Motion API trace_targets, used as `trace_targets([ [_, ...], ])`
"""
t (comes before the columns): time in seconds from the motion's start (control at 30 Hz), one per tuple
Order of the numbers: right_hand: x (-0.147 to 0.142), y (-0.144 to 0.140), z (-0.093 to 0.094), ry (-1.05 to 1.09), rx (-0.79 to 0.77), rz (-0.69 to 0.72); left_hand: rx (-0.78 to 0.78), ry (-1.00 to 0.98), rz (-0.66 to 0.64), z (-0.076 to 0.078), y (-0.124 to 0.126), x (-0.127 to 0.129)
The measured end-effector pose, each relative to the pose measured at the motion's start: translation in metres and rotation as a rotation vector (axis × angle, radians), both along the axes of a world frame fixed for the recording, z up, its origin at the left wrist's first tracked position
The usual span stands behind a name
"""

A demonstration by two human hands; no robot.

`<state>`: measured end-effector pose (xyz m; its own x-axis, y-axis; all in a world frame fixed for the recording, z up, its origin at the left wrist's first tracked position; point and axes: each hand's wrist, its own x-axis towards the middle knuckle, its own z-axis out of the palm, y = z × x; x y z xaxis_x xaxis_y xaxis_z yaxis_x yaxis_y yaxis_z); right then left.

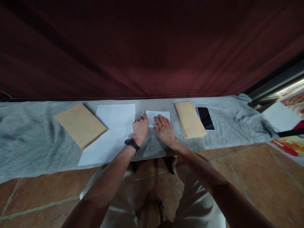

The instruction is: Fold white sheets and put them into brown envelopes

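A small folded white paper (158, 115) lies on the grey cloth (35, 139) in front of me. My left hand (140, 129), with a black band on its wrist, presses its fingertips on the paper's near left corner. My right hand (164, 128) lies flat with its fingers spread on the paper's near edge. Just left of my left hand lie large white sheets (111, 131), and beyond them a brown envelope stack (80, 124). To the right of my right hand sits a second stack of brown envelopes (190, 119).
A black phone (205, 118) lies face up right of the envelope stack. A dark red curtain (152, 47) hangs behind the cloth. A white sheet (280, 116) and colourful printed matter (289, 145) lie at the far right. Brown floor tiles (249, 171) are near me.
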<state>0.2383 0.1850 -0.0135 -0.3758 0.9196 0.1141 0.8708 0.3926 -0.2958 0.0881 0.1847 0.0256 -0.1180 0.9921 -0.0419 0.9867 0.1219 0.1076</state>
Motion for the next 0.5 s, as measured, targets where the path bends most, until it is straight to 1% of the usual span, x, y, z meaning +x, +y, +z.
trace_targets([
  [0.13,-0.001,0.000,0.000,-0.006,0.002,0.000,0.045,0.049,-0.075,0.003,-0.002,0.001],
  [0.27,-0.001,0.000,-0.001,0.000,0.006,0.003,0.111,0.098,-0.230,0.005,-0.006,0.007],
  [0.37,0.000,0.001,-0.002,0.004,0.006,0.000,0.103,0.114,-0.322,0.002,-0.011,0.017],
  [0.5,0.001,0.001,-0.002,0.006,-0.004,0.009,0.096,0.126,-0.367,-0.005,-0.019,0.028],
])
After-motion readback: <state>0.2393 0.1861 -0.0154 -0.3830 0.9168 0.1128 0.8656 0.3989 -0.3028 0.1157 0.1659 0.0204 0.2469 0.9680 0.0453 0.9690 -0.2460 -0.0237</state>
